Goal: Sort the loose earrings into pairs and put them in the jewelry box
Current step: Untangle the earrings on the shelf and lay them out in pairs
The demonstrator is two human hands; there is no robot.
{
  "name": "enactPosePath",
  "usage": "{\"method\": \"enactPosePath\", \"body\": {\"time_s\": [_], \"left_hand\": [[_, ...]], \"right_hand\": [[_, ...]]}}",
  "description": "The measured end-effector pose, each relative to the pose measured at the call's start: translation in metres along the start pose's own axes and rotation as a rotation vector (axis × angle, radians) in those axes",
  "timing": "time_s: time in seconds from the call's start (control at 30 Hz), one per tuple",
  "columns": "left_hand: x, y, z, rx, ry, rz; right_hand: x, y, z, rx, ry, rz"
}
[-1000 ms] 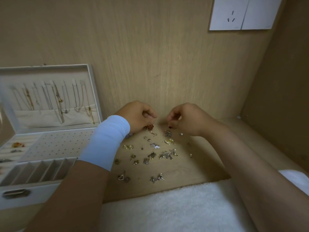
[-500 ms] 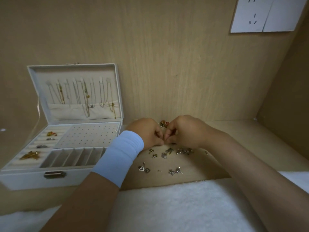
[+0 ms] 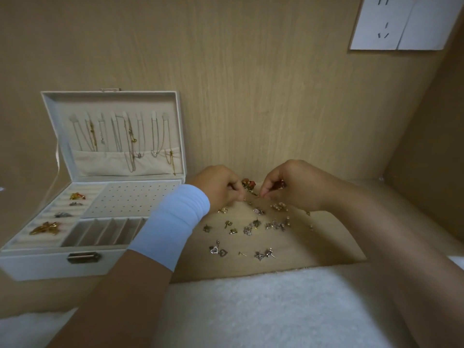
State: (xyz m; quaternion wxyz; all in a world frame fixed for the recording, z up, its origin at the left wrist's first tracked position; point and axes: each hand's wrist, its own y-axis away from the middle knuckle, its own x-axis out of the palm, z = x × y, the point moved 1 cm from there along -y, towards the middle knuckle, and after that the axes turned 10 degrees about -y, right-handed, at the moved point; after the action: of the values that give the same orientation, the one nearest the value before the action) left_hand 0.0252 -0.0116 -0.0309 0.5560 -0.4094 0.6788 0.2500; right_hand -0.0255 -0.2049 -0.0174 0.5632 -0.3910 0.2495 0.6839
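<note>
Several loose earrings (image 3: 251,228) lie scattered on the wooden shelf, among them a heart pair (image 3: 218,250) and a pearl cluster (image 3: 279,206). My left hand (image 3: 221,187) is pinched beside a red-orange earring (image 3: 248,184) held just above the shelf. My right hand (image 3: 291,184) is closed, its fingertips at that earring's thin wire, and a second red piece (image 3: 280,184) shows under its fingers. The white jewelry box (image 3: 82,262) stands open at the left, with a holed earring panel (image 3: 135,199) and divided compartments (image 3: 108,232).
Necklaces (image 3: 130,141) hang in the box lid, and gold and silver pieces (image 3: 45,228) sit in the ring rolls. A white towel (image 3: 263,305) covers the front edge. The wooden back wall carries a socket (image 3: 386,23), and a side panel (image 3: 426,146) closes the right.
The view has shifted, so the box now shows fully. My hands came together over the red earring, then drew slightly apart, with it raised between them.
</note>
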Motion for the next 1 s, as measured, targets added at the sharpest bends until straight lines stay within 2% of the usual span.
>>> {"method": "enactPosePath", "body": {"time_s": [0.33,0.47,0.63,0.77,1.0], "left_hand": [[0.011,-0.003,-0.021,0.051,-0.05,0.074],[0.01,0.001,-0.024,0.066,-0.132,0.181],[0.012,0.002,-0.021,0.08,-0.117,0.274],[0.02,0.002,-0.027,0.088,-0.057,0.249],[0.024,-0.002,-0.025,0.071,0.046,0.12]], "right_hand": [[-0.009,0.011,-0.015,0.165,0.033,0.197],[-0.001,0.011,-0.016,0.162,0.06,0.29],[-0.008,0.014,-0.015,0.198,0.048,0.38],[-0.01,0.011,-0.019,0.181,0.04,0.272],[0.006,0.005,-0.017,0.139,0.037,0.309]]}}
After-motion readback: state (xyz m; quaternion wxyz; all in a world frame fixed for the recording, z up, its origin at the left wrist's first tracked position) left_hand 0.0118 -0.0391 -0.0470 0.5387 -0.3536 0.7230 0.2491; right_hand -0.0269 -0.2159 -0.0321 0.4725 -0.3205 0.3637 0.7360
